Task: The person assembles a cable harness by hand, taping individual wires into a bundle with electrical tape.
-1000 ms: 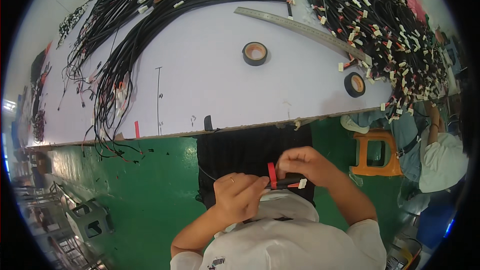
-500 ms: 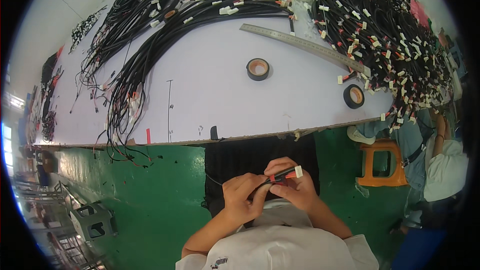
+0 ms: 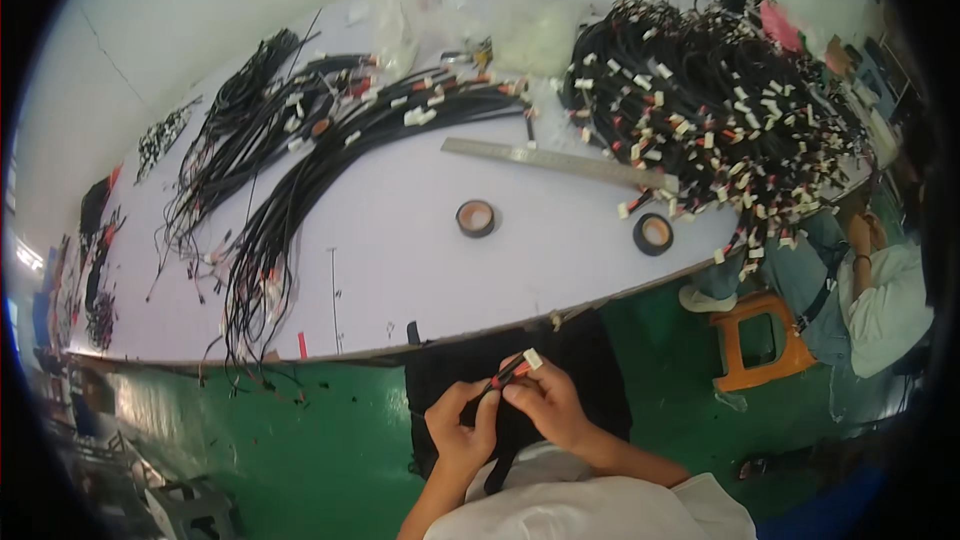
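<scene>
In front of my torso, past the table's near edge, I hold a black cable (image 3: 513,371) with a red band and a white connector (image 3: 532,359) at its upper end. My left hand (image 3: 462,428) pinches the lower part of the cable between thumb and fingers. On the other side my right hand (image 3: 550,405) grips it just below the connector, with some fingers hidden behind. A black strip (image 3: 497,474) hangs beneath my hands; whether it is cable or tape I cannot tell.
On the white table (image 3: 400,270) lie a cable bundle (image 3: 300,190), a large pile of connectored cables (image 3: 700,120), a steel ruler (image 3: 560,162) and black tape rolls (image 3: 476,218) (image 3: 653,234). A person (image 3: 885,290) sits at the right by an orange stool (image 3: 755,340).
The view has tilted up, so the table sits lower in the picture. My hands still hold the cable, which now points more steeply upward, and the black strip has come into view.
</scene>
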`<act>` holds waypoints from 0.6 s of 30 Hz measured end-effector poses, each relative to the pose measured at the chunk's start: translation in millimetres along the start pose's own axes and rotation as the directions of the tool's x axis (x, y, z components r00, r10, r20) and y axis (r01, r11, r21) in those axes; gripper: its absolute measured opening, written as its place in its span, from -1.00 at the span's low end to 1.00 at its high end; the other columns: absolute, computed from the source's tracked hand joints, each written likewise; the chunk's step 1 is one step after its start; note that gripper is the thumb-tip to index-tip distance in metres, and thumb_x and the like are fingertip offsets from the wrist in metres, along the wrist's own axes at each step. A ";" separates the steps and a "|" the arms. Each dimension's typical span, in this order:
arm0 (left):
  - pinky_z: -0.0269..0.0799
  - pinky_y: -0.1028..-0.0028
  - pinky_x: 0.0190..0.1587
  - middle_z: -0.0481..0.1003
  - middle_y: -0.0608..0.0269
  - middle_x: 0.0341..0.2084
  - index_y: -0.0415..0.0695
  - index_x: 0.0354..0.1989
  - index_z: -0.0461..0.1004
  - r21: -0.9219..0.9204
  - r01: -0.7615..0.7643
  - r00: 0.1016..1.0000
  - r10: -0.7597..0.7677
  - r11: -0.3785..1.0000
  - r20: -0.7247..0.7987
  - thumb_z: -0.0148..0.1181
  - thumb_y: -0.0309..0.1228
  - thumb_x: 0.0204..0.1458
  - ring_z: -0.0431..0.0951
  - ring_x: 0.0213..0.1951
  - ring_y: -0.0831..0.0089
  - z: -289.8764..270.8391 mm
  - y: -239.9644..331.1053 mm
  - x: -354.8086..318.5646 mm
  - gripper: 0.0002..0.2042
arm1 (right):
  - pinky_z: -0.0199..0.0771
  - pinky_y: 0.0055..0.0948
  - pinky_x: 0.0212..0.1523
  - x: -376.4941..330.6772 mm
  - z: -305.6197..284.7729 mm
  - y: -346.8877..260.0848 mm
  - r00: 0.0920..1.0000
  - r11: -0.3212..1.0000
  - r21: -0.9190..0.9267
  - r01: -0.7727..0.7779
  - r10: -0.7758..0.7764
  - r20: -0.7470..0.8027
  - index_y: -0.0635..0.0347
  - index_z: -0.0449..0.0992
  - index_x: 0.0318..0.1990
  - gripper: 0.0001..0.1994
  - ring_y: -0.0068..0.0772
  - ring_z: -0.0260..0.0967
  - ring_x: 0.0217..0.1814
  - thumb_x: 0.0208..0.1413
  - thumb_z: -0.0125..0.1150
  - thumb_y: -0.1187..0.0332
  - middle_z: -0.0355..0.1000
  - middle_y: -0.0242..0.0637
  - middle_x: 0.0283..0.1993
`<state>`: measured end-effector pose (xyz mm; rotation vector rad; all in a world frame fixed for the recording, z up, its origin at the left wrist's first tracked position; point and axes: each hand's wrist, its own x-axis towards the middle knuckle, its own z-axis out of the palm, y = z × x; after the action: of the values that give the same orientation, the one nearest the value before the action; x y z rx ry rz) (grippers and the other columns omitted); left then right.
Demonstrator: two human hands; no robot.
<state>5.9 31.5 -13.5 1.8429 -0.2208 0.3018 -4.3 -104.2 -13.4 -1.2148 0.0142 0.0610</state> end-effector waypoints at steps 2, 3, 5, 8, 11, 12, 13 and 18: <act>0.41 0.55 -0.43 0.52 0.10 -0.57 -0.29 -0.43 0.51 -0.021 -0.002 1.000 0.002 1.000 -0.007 0.23 -0.62 -0.13 0.55 -0.52 0.41 -0.4 2.3 -2.5 -0.93 | 0.26 -0.69 -0.41 -5.6 2.3 -5.3 0.999 0.995 -0.092 -0.040 0.042 0.011 0.27 0.43 -0.21 -0.88 -0.78 0.23 -0.38 0.09 0.12 0.48 0.29 -0.47 -0.33; 0.41 0.55 -0.43 0.52 0.10 -0.57 -0.30 -0.43 0.51 0.001 -0.025 1.000 0.025 1.000 -0.017 0.23 -0.61 -0.13 0.54 -0.53 0.41 -0.2 1.7 -1.5 -0.93 | 0.26 -0.67 -0.45 -3.8 2.1 -11.8 0.999 0.978 -0.203 -0.040 0.042 0.003 0.29 0.44 -0.26 -0.89 -0.77 0.24 -0.42 0.07 0.16 0.46 0.33 -0.47 -0.40; 0.40 0.55 -0.44 0.52 0.10 -0.57 -0.30 -0.43 0.50 0.022 -0.052 0.998 0.053 0.998 -0.035 0.23 -0.61 -0.13 0.54 -0.53 0.41 1.0 2.6 -1.5 -0.93 | 0.25 -0.67 -0.47 -3.2 1.4 -9.5 0.999 0.972 -0.235 0.034 -0.038 -0.013 0.30 0.45 -0.29 -0.89 -0.77 0.24 -0.44 0.07 0.17 0.45 0.33 -0.45 -0.41; 0.40 0.56 -0.46 0.52 0.09 -0.58 -0.31 -0.45 0.50 0.034 -0.076 0.995 0.078 0.996 -0.057 0.24 -0.61 -0.13 0.54 -0.55 0.39 4.4 6.1 -1.0 -0.93 | 0.23 -0.63 -0.55 -4.1 3.3 -5.8 0.986 0.924 -0.361 0.124 -0.156 -0.060 0.32 0.46 -0.36 -0.88 -0.72 0.24 -0.52 0.04 0.20 0.44 0.35 -0.38 -0.46; 0.40 0.53 -0.49 0.51 0.08 -0.60 -0.29 -0.46 0.50 0.108 -0.112 0.990 0.120 0.988 -0.074 0.25 -0.61 -0.17 0.55 -0.57 0.33 1.8 1.2 -0.2 -0.92 | 0.23 -0.57 -0.59 -3.5 8.0 -7.8 0.966 0.842 -0.500 0.201 -0.255 -0.041 0.31 0.46 -0.40 -0.89 -0.61 0.26 -0.59 0.03 0.19 0.44 0.34 -0.30 -0.52; 0.40 0.52 -0.50 0.50 0.08 -0.61 -0.28 -0.46 0.50 0.127 -0.135 0.987 0.145 0.983 -0.075 0.25 -0.60 -0.17 0.55 -0.57 0.32 0.0 -2.6 -3.9 -0.92 | 0.16 -0.59 -0.62 -4.5 10.5 -10.6 0.961 0.823 -0.531 0.204 -0.271 -0.051 0.33 0.45 -0.45 -0.89 -0.65 0.23 -0.60 -0.01 0.23 0.46 0.31 -0.32 -0.58; 0.40 0.51 -0.50 0.50 0.09 -0.62 -0.28 -0.46 0.50 0.143 -0.159 0.982 0.172 0.977 -0.077 0.25 -0.59 -0.17 0.55 -0.56 0.31 -2.0 -5.9 -5.7 -0.92 | 0.17 -0.58 -0.63 -5.1 13.3 -18.8 0.960 0.796 -0.559 0.232 -0.279 0.001 0.30 0.45 -0.47 -0.90 -0.64 0.24 -0.61 -0.01 0.22 0.47 0.31 -0.33 -0.59; 0.33 0.58 -0.53 0.48 0.24 -0.65 -0.26 -0.44 0.48 0.064 0.144 0.975 -0.130 0.988 -0.179 0.21 -0.57 -0.06 0.44 -0.62 0.60 -17.2 -35.3 -4.5 -0.96 | 0.34 -0.49 -0.44 -20.3 22.8 -69.8 0.668 0.765 -0.408 0.498 -0.039 0.743 0.15 0.41 -0.52 -0.91 -0.44 0.36 -0.46 -0.01 0.13 0.46 0.33 -0.36 -0.53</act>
<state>10.8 58.1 -42.3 1.8844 0.0397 0.3771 -21.2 -107.9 60.8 -1.7405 -0.9527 0.2700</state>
